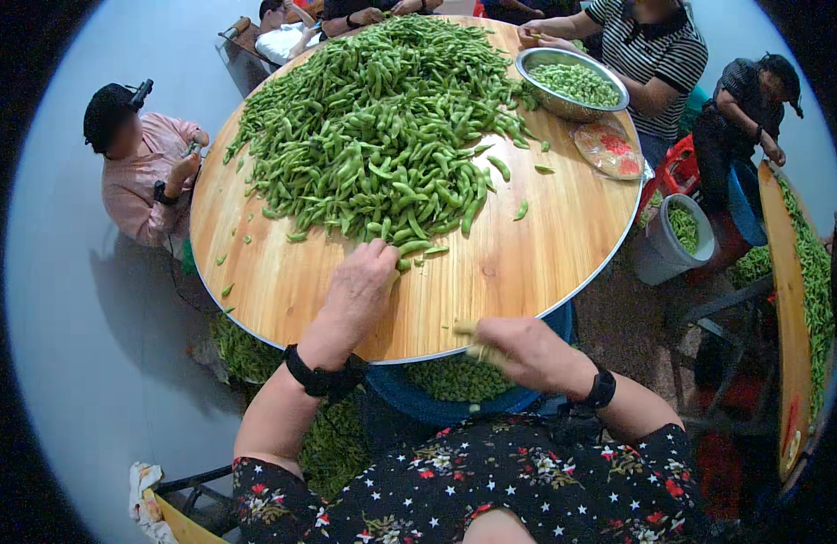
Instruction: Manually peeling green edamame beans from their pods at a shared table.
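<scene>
A large heap of green edamame pods (pixel 384 136) covers much of the round wooden table (pixel 506 272) before me. My left hand (pixel 364 279) is at the heap's near edge, fingertips down against a few pods; whether it grips one is hidden. My right hand (pixel 530 347) is blurred, its fingers curled at the table's near rim. Something pale yellow shows at its fingertips, perhaps finger covers, and I cannot tell if it holds a pod. Below that hand, a blue tub (pixel 398 401) contains shelled green beans (pixel 459 377).
A steel bowl (pixel 568 109) of shelled beans and a patterned fan-like object (pixel 608 149) lie at the right. People sit around, one in a pink shirt (pixel 136 177), one in stripes (pixel 653 54). A white bucket (pixel 653 251) and another table (pixel 778 272) are right; empty-looking pods (pixel 333 442) lie below.
</scene>
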{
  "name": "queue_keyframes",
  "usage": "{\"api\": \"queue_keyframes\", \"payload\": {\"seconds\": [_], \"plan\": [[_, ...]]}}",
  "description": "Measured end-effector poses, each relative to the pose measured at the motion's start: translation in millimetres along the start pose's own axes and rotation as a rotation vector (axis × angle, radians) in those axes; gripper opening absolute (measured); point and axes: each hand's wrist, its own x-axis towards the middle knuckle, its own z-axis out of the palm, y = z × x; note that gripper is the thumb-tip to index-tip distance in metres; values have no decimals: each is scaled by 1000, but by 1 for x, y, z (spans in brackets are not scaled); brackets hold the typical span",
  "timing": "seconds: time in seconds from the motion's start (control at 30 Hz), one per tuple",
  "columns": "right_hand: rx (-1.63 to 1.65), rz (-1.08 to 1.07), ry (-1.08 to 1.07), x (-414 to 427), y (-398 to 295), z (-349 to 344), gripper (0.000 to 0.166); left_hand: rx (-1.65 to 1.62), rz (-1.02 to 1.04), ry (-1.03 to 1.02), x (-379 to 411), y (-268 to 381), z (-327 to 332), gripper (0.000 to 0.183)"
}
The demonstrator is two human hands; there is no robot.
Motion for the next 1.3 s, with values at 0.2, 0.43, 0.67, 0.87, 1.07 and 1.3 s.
{"api": "queue_keyframes", "payload": {"seconds": [0.2,0.43,0.67,0.87,1.07,1.3], "plan": [[450,243,-8,10,3,-3,35,-283,-70,64,-20,28,-15,25],[459,230,33,14,10,11,36,-301,-63,152,-27,10,-7,25],[420,288,-6,14,2,13,33,-66,27,94,-35,20,-2,26],[333,161,42,20,-1,16,26,-435,29,82,-51,57,-12,19],[255,79,33,18,2,20,19,-473,-14,-14,-59,62,-13,16],[57,-17,-19,12,-19,10,17,-556,-63,-81,-67,78,-35,12]]}}
